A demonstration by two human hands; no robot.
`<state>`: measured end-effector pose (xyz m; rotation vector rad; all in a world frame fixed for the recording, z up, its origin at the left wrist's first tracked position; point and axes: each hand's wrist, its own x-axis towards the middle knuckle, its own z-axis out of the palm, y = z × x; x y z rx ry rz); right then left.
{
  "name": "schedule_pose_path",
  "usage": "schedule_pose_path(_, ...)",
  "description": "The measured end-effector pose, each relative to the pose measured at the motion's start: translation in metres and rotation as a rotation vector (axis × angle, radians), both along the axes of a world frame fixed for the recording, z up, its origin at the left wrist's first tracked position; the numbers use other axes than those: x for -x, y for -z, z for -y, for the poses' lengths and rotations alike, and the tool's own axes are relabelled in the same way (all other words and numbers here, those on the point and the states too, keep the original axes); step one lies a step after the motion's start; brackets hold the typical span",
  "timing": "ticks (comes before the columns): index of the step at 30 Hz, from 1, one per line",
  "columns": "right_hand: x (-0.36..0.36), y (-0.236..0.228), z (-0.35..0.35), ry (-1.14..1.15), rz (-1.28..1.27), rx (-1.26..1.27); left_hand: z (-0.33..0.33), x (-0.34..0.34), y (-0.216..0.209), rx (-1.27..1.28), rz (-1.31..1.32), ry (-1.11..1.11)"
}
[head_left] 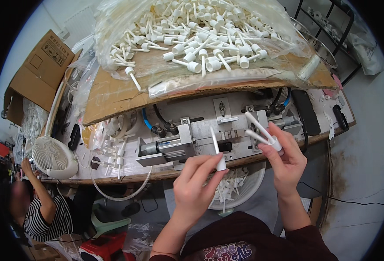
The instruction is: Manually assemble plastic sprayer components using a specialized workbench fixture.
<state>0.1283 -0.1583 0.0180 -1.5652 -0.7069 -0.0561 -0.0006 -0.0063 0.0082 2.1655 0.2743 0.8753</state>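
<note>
My left hand pinches a white plastic cap with a long stem, its stem pointing up and away from me. My right hand holds two similar white stemmed caps between thumb and fingers, their stems slanting up to the left. Both hands are over the front edge of the bench, close to a metal clamping fixture with cylinders and blue and black air hoses. Beneath my hands, a white basket contains several more stemmed caps.
A large heap of white stemmed caps lies on plastic film over a cardboard sheet above the fixture. At left are a white fan, loose caps, a cardboard box and a seated person in a striped top.
</note>
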Motion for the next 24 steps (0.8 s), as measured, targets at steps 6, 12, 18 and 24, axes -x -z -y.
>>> schedule_pose_path(6,0.001,0.009,0.01,-0.063,-0.242,-0.063,-0.002,-0.017,0.026,-0.345,-0.071,-0.001)
schedule_pose_path(12,0.011,0.0,0.011,-0.06,-0.459,-0.196,0.0,-0.026,0.014,-0.479,-0.176,-0.015)
schedule_pose_path(18,0.006,0.007,0.017,0.122,0.313,0.121,0.0,-0.026,0.014,-0.436,-0.196,-0.02)
schedule_pose_path(24,0.014,0.015,0.01,-0.017,0.616,0.194,0.004,-0.021,0.005,-0.014,-0.075,0.11)
